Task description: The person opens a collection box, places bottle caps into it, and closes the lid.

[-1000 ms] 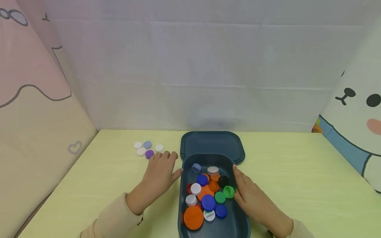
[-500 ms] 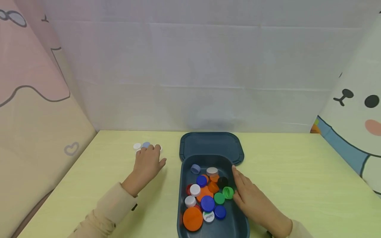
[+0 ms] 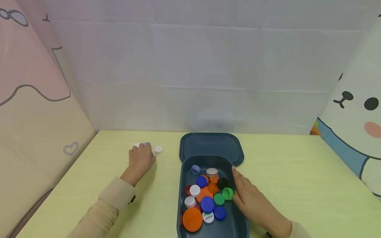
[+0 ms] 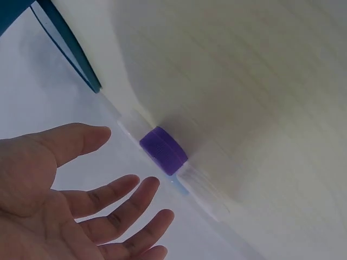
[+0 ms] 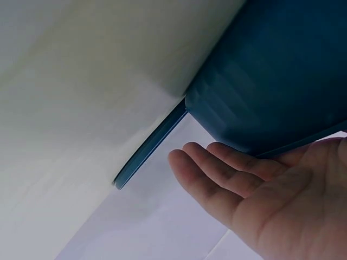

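My left hand [image 3: 141, 162] is over a small cluster of bottle caps on the left of the table, hiding most of them in the head view. In the left wrist view its fingers are spread, with nothing between them, just short of a purple bottle cap [image 4: 164, 150]. Paler caps stand on either side of that one. A white cap [image 3: 158, 149] lies to the right of the hand. My right hand [image 3: 257, 200] rests with straight fingers along the right rim of a dark blue box [image 3: 230, 228]. Several coloured caps lie inside, among them a large orange cap [image 3: 192, 220].
Behind the box, its flat dark blue lid [image 3: 211, 145] lies on the pale yellow table [image 3: 297, 165]. A white cloth backdrop [image 3: 208, 66] rises at the table's far edge, with printed cloths at both sides.
My left hand has moved left, away from the box and over the cap cluster, covering most of those caps. The right hand has stayed at the box rim.
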{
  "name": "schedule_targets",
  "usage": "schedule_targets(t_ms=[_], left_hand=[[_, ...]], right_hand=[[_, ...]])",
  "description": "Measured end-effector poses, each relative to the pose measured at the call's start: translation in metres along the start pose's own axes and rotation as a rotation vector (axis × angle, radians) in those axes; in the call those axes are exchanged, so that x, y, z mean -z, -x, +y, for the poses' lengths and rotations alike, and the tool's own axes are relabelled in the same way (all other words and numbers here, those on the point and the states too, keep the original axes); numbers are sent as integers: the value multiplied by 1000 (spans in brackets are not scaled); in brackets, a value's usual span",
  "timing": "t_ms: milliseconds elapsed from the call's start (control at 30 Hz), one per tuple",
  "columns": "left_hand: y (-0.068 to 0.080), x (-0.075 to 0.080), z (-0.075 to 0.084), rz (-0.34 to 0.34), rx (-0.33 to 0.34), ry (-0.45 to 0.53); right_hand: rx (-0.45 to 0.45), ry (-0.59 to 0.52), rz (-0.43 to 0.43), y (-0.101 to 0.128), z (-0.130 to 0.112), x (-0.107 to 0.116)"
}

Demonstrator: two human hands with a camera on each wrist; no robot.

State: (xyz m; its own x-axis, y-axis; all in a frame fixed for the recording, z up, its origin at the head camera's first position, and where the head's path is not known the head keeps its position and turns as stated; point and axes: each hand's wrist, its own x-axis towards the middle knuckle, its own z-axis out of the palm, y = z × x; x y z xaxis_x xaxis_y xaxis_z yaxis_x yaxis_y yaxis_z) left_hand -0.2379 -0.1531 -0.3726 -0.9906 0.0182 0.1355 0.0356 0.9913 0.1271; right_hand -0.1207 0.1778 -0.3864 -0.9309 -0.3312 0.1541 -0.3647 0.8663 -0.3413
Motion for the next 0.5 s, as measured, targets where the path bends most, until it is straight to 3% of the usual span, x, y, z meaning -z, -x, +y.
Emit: schedule_targets(t_ms=[500], left_hand=[[-5, -10, -9, -46, 24, -25]], right_hand=[[-9, -8, -17, 0, 1, -1]])
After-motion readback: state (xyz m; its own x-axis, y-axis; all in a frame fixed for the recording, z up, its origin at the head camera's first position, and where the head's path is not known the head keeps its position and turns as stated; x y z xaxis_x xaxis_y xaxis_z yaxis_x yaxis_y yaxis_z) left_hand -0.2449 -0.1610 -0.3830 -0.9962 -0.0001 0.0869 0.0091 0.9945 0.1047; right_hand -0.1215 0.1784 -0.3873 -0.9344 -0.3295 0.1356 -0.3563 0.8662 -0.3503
